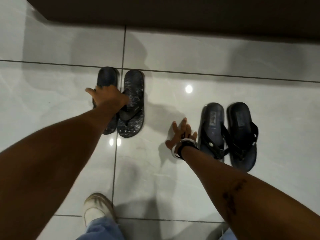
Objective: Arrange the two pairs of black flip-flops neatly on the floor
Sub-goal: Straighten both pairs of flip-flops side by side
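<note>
Two pairs of black flip-flops lie on the glossy white tile floor [173, 104]. The left pair stands side by side, heels away from me: its left flip-flop [107, 78] is partly under my left hand [109, 97], whose fingers wrap its strap, and its right flip-flop [132, 103] touches it. The right pair lies nearer to me: one flip-flop [212, 122] and its mate [241, 134] sit side by side, the mate slightly lower. My right hand [181, 134], fingers spread, hovers just left of that pair and holds nothing.
A dark brown furniture base [173, 13] runs along the far edge of the floor. My white shoe [97, 208] and blue jeans hem [102, 229] stand at the bottom. A bracelet [185, 146] circles my right wrist. Grout lines cross the tiles.
</note>
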